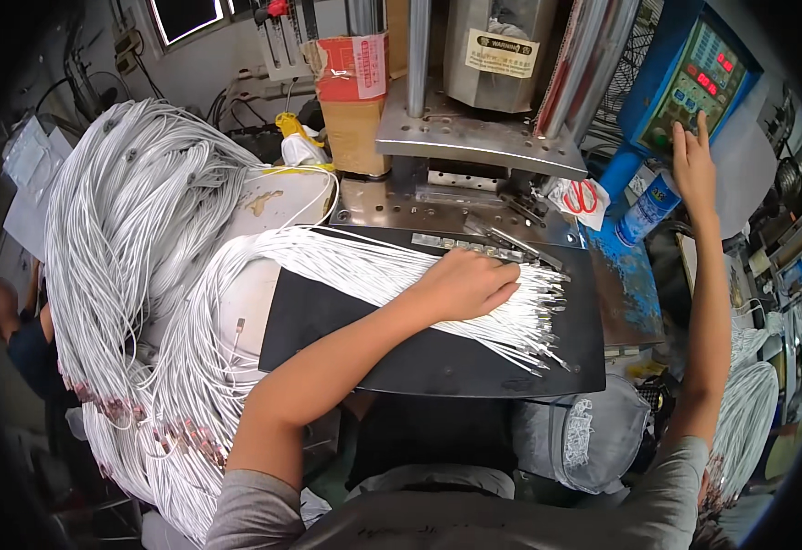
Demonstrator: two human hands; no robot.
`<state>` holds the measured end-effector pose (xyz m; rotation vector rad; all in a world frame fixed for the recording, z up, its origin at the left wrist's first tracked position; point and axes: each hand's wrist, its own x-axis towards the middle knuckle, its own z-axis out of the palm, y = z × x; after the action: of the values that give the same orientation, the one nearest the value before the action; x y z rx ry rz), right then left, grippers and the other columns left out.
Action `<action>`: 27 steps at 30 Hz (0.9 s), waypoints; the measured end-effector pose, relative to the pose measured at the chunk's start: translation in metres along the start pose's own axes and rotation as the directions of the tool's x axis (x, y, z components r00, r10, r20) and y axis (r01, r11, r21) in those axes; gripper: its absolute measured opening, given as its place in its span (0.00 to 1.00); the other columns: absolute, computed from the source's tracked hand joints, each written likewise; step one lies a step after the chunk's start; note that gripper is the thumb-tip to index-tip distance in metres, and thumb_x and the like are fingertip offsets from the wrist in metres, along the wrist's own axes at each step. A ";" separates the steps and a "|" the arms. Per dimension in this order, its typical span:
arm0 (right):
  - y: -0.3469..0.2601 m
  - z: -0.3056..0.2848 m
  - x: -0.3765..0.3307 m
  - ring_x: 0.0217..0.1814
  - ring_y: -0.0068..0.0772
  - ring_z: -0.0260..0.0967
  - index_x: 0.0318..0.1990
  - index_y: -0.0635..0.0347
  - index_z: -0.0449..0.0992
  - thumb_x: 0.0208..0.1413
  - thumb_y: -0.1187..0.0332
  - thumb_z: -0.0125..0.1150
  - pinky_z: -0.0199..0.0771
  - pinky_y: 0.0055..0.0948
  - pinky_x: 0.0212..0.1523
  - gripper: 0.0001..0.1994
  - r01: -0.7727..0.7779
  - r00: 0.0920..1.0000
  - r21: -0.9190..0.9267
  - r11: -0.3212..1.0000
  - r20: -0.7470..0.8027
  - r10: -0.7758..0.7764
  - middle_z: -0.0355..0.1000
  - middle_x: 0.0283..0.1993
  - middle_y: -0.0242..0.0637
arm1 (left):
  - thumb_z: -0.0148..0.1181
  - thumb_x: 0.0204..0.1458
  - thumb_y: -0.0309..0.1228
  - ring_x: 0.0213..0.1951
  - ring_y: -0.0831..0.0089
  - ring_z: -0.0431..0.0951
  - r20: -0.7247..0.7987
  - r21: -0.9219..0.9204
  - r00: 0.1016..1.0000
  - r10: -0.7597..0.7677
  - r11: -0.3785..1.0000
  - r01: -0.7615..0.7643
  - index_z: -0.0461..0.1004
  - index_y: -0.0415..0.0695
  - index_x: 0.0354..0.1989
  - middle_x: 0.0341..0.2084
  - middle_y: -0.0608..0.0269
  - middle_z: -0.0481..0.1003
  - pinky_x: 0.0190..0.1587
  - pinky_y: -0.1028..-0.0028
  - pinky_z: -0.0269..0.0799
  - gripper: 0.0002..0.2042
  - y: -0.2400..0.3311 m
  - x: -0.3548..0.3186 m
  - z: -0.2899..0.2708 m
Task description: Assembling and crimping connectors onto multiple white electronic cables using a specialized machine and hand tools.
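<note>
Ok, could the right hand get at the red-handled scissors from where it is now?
Probably yes. The right hand is up at the blue control panel, a finger on it, and holds nothing. The red-handled scissors lie in the open on a white cloth just below and left, with nothing covering them.

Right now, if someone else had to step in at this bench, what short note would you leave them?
Left hand: flat on the white cables, pinning their ends on the black mat.
Right hand: raised, one fingertip at the blue control panel.
Cables fan across the mat, metal tips toward the press; the large bundle hangs off to the left.
Done: cable ends spread out on the mat.
Left: nothing sits under the press; the bulk of the bundle is not on the mat.
</note>
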<state>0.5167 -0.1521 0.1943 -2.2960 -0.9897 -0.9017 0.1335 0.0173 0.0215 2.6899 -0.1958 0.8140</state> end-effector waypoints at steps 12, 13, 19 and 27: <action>-0.008 -0.006 -0.004 0.56 0.61 0.76 0.45 0.58 0.82 0.73 0.45 0.43 0.76 0.48 0.54 0.26 0.040 0.999 0.006 0.999 -0.019 -0.040 0.53 0.81 0.47 | 0.59 0.63 0.35 0.24 0.56 0.80 -0.018 0.046 1.000 0.026 0.999 -0.025 0.74 0.44 0.31 0.18 0.60 0.76 0.27 0.58 0.72 0.10 0.003 -0.001 0.003; -0.011 -0.005 -0.005 0.56 0.61 0.76 0.45 0.58 0.82 0.73 0.45 0.43 0.76 0.48 0.54 0.26 0.040 0.999 0.007 0.999 -0.019 -0.039 0.53 0.81 0.47 | 0.59 0.63 0.35 0.24 0.56 0.80 -0.017 0.047 1.000 0.026 0.999 -0.025 0.74 0.44 0.31 0.18 0.60 0.76 0.27 0.58 0.72 0.10 0.003 -0.002 0.003; -0.009 -0.007 -0.002 0.56 0.59 0.76 0.48 0.58 0.82 0.73 0.46 0.45 0.76 0.47 0.55 0.25 0.027 1.000 -0.033 0.999 0.000 -0.027 0.53 0.81 0.44 | 0.59 0.63 0.35 0.25 0.56 0.80 0.008 0.070 1.000 0.007 0.998 -0.008 0.74 0.44 0.32 0.19 0.59 0.77 0.27 0.59 0.73 0.10 0.004 0.001 -0.001; -0.006 -0.007 -0.010 0.52 0.63 0.76 0.43 0.61 0.78 0.71 0.53 0.53 0.76 0.52 0.51 0.18 0.129 0.989 -0.008 0.992 -0.078 -0.129 0.55 0.79 0.47 | 0.60 0.63 0.36 0.29 0.55 0.82 0.046 0.072 0.998 -0.045 0.997 0.042 0.75 0.46 0.35 0.22 0.57 0.79 0.30 0.56 0.74 0.08 0.006 -0.001 -0.001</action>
<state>0.5047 -0.1572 0.1924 -2.2010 -1.1134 -1.0380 0.1308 0.0121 0.0229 2.7718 -0.1207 0.7577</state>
